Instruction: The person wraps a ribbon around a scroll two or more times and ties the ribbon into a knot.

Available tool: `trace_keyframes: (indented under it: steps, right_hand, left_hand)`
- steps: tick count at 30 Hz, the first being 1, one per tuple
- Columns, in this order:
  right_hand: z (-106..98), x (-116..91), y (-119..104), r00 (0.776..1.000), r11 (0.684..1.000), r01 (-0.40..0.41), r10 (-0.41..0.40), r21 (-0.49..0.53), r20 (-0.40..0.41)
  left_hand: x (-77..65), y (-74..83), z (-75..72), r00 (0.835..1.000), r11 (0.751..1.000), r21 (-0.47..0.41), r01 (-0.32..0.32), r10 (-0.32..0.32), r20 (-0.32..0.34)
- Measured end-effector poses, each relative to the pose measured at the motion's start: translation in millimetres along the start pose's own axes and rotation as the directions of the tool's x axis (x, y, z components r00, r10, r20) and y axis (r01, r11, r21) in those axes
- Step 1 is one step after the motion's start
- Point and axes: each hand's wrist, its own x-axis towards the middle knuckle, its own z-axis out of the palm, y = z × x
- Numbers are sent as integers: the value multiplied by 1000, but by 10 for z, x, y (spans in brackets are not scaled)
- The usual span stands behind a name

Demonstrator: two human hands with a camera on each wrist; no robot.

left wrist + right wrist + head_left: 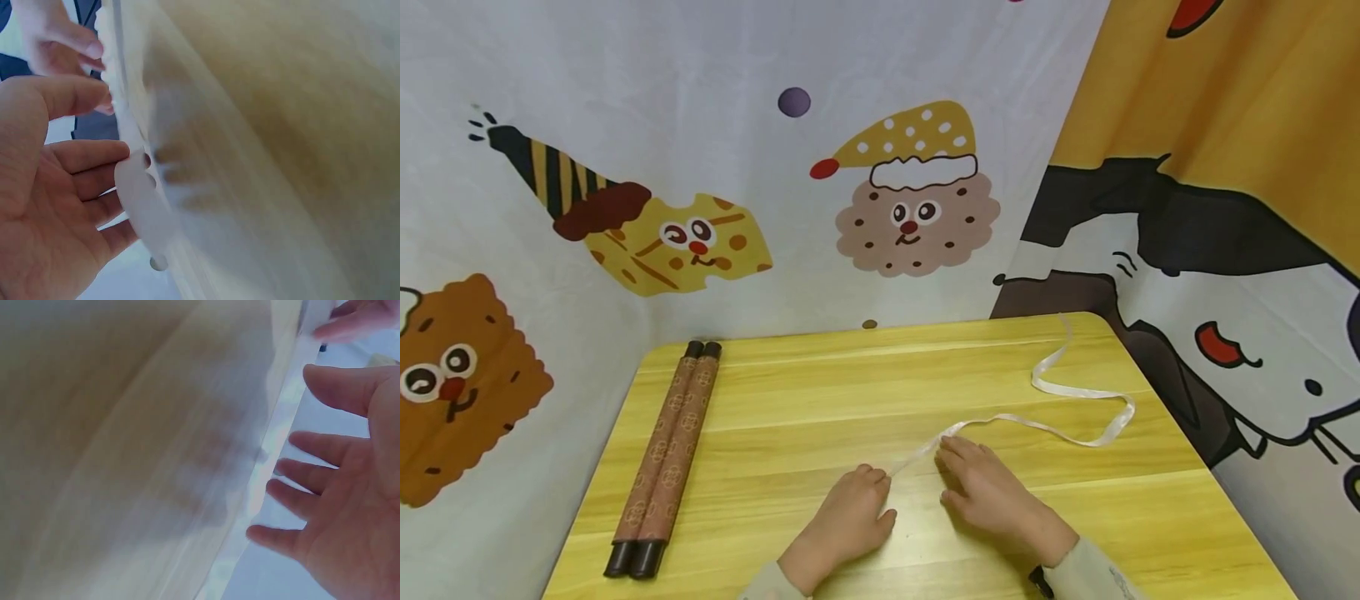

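Touching the ribbon (1078, 391) with my left hand (850, 512), I keep the fingers nearly straight, their tips at its edge and the thumb apart; I am not pinching it between thumb and fingers. My right hand (992, 496) is spread, thumb well away from the fingers, their tips at or just beside the ribbon; I cannot tell whether all of them touch it. The ribbon lies on the table (820, 400): it starts at my left fingertips, runs past my right ones, then bends in loose curves out to the right and back toward the far edge. Well to my left, two brown rolls (681, 458) with black ends lie side by side, slightly slanted. Behind the table hangs a pale cloth (722, 108) printed with cartoon faces. Pale sleeves (1090, 575) cover my arms.
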Motion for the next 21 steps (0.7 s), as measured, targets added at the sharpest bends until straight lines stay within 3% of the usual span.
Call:
trace_keyframes:
  steps: [3,6,8,12,21]
  right_hand:
    - [18,29,83,999,998,-25,26,-50,19]
    - [38,43,154,998,996,-44,47,-80,32]
    - [46,43,192,998,994,-51,54,-95,33]
    - [42,45,243,998,992,-52,56,-114,25]
    - [-5,124,332,999,991,-22,18,-132,-27]
  left_hand:
    - [-12,-67,-30,999,986,-164,31,-35,-23]
    - [-28,-137,-68,997,950,-301,81,-83,6]
    - [-45,-179,-93,993,930,-346,120,-114,39]
    - [-87,-261,-135,985,917,-360,172,-152,84]
    - [-145,-408,-200,980,933,-306,189,-161,115]
